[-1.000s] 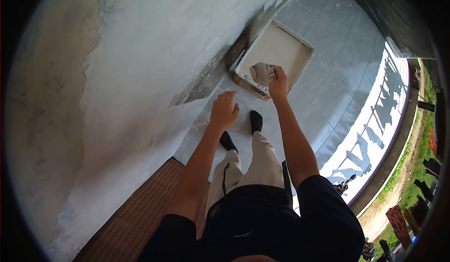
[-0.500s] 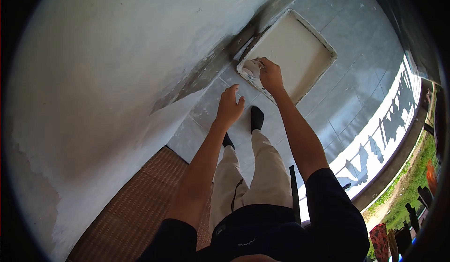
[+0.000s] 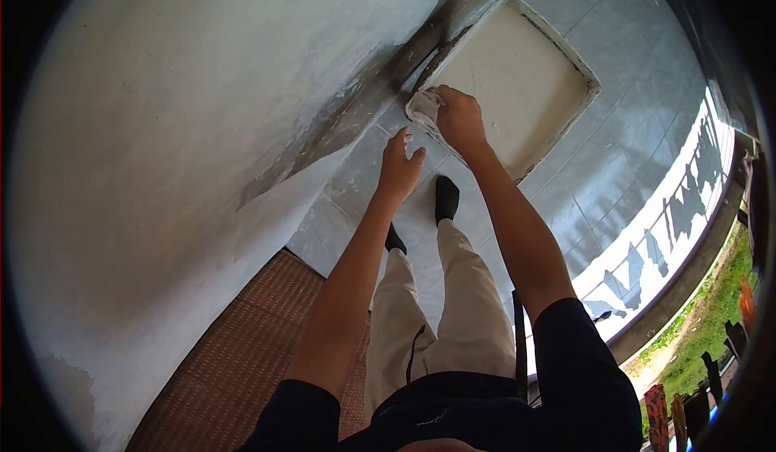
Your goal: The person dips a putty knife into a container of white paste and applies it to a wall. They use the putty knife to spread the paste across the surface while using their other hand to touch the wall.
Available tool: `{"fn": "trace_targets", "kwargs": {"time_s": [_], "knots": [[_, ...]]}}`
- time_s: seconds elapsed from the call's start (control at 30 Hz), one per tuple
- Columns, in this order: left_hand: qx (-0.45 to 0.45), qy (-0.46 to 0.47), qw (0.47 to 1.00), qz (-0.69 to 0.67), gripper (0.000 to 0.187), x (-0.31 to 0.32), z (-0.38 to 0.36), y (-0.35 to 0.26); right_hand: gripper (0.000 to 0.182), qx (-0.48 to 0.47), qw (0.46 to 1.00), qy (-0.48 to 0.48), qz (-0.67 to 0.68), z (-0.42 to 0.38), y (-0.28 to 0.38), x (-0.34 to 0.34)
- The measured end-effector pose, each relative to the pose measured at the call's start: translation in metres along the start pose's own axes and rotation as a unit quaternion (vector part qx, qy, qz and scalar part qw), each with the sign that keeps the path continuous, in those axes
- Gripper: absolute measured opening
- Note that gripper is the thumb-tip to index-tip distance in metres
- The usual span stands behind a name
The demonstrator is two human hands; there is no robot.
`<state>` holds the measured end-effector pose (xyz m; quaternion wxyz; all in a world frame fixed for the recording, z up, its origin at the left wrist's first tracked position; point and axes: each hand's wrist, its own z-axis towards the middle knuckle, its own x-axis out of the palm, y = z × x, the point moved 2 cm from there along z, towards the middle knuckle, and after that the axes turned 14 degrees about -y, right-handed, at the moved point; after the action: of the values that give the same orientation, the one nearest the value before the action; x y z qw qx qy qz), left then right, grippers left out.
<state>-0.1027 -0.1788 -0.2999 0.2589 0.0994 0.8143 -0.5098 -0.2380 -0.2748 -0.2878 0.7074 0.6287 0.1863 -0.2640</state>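
Note:
A square tray (image 3: 558,149) of pale, creamy liquid rests on the tiled floor beside the wall. At its near left corner my right hand (image 3: 461,120) has its fingers closed round the rim of a small whitish cup (image 3: 426,107), which is partly hidden by the hand. My left hand (image 3: 401,161) hangs to the left of the tray, fingers and thumb apart, with nothing in it. Whitish smears show on its fingertips.
A whitish plastered wall (image 3: 186,128) with darker patches rises on the left. Below it lies a brown woven mat (image 3: 242,347). My feet in black socks (image 3: 446,199) stand on grey tiles (image 3: 582,201). Sunlit ledge and grass (image 3: 703,298) lie at right.
The view has shifted slightly, and the tray appears a little higher and larger. My right hand has moved slightly left along with the cup, nearer the tray's corner. My left hand remains open.

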Motion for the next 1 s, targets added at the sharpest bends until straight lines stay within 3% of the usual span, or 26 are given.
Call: {"fn": "trace_targets", "kwargs": {"time_s": [0.37,0.43,0.7,1.0], "knots": [[-0.023,0.008,0.999,-0.02,0.058,-0.004,0.007,0.009,0.031,0.038,0.999,0.002,-0.029,0.01,0.002,0.001],[0.004,0.015,1.0,-0.011,0.062,-0.003,0.011,0.012,0.032,0.043,0.998,0.007,-0.034,0.011,0.003,0.001],[-0.019,0.028,0.999,-0.012,0.068,-0.003,0.022,0.013,0.033,0.05,0.995,0.063,0.051,0.017,-0.01,0.0],[-0.037,0.045,0.997,-0.051,0.067,0.003,0.019,0.025,0.035,0.096,0.99,0.065,0.076,0.0,-0.025,-0.02]]}}
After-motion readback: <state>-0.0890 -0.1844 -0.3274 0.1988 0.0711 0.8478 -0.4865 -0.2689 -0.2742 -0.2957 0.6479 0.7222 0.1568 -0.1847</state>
